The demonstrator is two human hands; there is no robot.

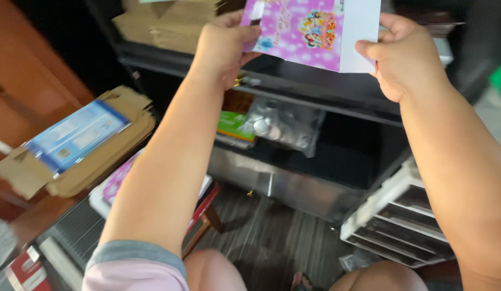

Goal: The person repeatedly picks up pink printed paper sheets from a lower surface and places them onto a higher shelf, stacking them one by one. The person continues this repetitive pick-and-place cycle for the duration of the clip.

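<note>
Two hands: gripping one pink cartoon-printed card [309, 29] above a black shelf [315, 91].
Left hand [226, 46]: fingers are closing over the card's left edge.
Right hand [404, 54]: fingers are pinching its white right edge.

A single head-worn view looks steeply down, close over raised forearms.

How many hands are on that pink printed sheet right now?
2. The left hand grips the left edge of the pink printed sheet, and the right hand pinches its white right edge. The sheet's top runs out of frame, so nothing more shows there.
</note>
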